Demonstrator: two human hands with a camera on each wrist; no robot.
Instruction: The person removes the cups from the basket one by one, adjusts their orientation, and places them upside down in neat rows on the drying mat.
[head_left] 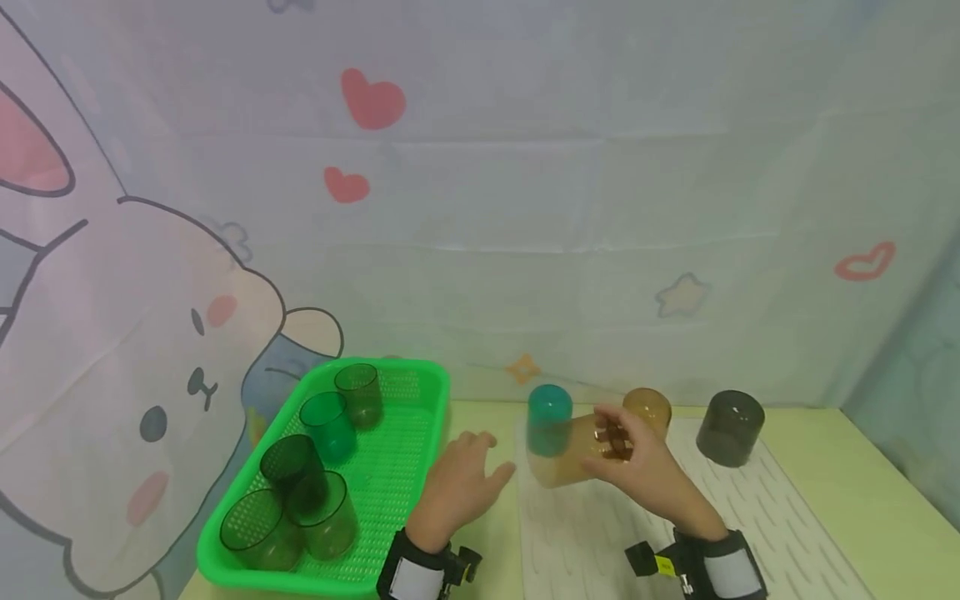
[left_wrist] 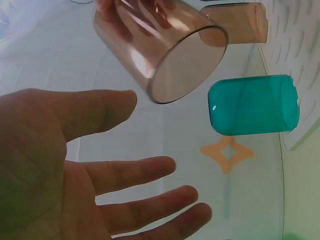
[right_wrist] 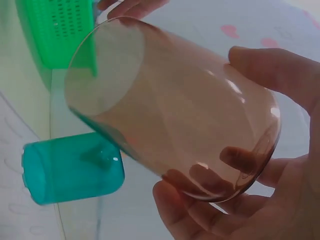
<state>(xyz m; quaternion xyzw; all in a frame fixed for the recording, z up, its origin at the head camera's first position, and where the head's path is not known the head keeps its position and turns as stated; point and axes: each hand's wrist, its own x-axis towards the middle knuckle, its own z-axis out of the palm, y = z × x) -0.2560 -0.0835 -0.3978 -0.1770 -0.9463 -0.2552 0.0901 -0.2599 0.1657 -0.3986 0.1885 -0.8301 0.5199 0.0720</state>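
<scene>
My right hand grips a see-through amber-brown cup round its base end. The cup is tipped on its side above the white mat, its mouth facing left toward my other hand. My left hand hovers between the basket and the mat with fingers spread and nothing in them; the left wrist view shows a gap between its thumb and the cup's rim. Upside down behind the held cup stands a teal cup. Another amber cup is partly hidden by my right hand, and a dark grey cup stands upside down farther right.
A green plastic basket on the left holds several clear green-looking and dark cups, mouths up. The ribbed white mat lies on a pale yellow table. A printed cloth hangs close behind the table.
</scene>
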